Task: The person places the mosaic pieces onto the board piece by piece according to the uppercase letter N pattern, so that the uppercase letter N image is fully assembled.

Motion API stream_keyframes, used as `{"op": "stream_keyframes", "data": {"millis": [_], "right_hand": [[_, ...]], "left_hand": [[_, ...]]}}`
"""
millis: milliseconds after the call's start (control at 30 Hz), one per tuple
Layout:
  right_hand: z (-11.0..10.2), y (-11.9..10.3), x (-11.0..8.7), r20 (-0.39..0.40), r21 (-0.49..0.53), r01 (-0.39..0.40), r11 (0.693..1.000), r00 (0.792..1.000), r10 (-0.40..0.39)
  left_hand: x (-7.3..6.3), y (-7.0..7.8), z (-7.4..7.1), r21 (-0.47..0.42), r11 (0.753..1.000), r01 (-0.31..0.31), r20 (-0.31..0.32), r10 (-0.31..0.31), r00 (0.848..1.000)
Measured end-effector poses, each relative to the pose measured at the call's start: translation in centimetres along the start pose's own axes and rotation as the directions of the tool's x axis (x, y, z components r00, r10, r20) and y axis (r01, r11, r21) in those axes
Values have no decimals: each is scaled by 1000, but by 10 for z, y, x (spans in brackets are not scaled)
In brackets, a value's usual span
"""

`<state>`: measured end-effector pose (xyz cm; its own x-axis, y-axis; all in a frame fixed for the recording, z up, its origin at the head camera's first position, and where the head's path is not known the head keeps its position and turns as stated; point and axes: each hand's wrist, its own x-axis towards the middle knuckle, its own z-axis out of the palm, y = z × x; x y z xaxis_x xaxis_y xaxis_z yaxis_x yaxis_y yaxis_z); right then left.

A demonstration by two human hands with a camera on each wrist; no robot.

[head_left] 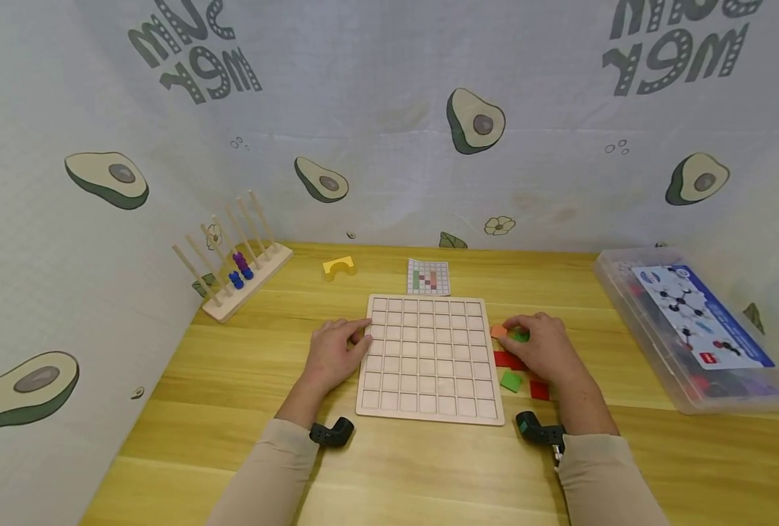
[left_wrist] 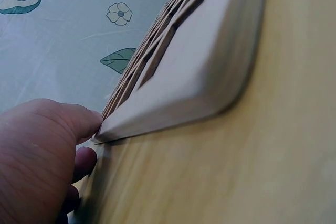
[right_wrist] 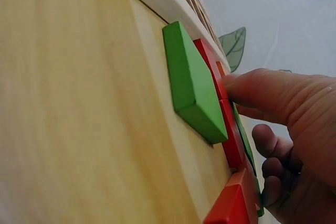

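Note:
A square wooden grid board [head_left: 429, 356] lies on the table, its cells bare. My left hand [head_left: 333, 351] is at its left edge, thumb and forefinger touching the rim; in the left wrist view the thumb [left_wrist: 79, 121] rests against the board's corner [left_wrist: 173, 98]. Beside the right edge, my right hand [head_left: 542, 345] pinches an orange square tile [head_left: 498, 332] between thumb and forefinger. A green tile [head_left: 521, 336] lies partly under that hand. Nearer me are red tiles [head_left: 504, 359], another green tile [head_left: 511, 380] and a red tile [head_left: 539, 390].
A card with a coloured grid pattern [head_left: 429, 277] lies behind the board. A yellow arch block [head_left: 340, 267] sits at the back. On the left stands a peg rack [head_left: 251, 285] with blue and purple beads; on the right, a clear plastic box [head_left: 685, 329].

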<state>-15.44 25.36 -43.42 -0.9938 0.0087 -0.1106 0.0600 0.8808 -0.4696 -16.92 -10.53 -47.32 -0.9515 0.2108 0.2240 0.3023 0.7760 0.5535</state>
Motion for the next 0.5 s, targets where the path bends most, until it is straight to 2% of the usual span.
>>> {"op": "stream_keyframes", "data": {"millis": [267, 500], "right_hand": [[-4, 0, -1, 6, 7, -9, 1000, 1000, 9], [-10, -11, -3, -10, -3, 19, 1000, 1000, -19]], "left_hand": [[0, 0, 1, -8, 1000, 2, -5, -2, 1000], [0, 0, 0, -14, 1000, 13, 0, -13, 1000]]}}
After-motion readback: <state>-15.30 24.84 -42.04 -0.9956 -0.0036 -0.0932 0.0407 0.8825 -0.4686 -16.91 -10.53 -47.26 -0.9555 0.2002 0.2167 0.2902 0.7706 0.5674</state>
